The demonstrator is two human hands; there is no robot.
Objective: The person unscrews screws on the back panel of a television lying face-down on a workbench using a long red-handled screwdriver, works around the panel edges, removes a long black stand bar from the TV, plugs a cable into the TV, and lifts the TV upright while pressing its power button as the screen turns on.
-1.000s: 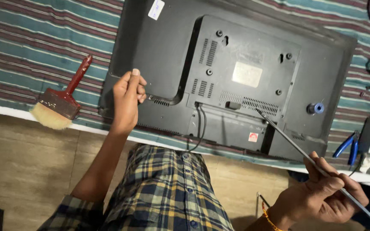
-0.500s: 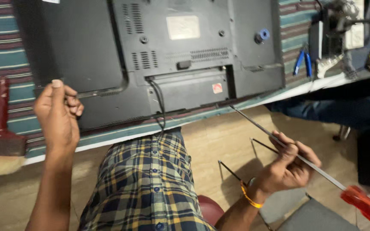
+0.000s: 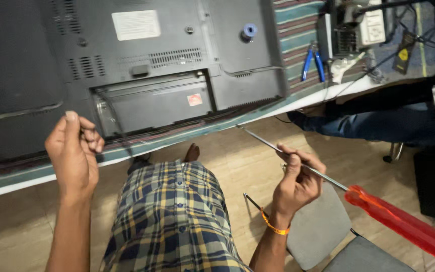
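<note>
While television [image 3: 142,75] lay face-down on counter [image 3: 6,184], right hand [image 3: 298,184] pinched long screwdriver [image 3: 378,206] mid-shaft below television's lower edge. Left hand [image 3: 74,153] loosely curled, empty, beside edge. Screwdriver judged stiff, tail-heavy; red handle better hold.

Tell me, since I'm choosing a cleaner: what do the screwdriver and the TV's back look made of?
Screwdriver: shaft looks like bright polished steel, catching glints; handle seems translucent red plastic, glossy. The right hand pinches the shaft.
TV back: likely moulded matte grey plastic, judging by vent slots and stepped panels.
</note>
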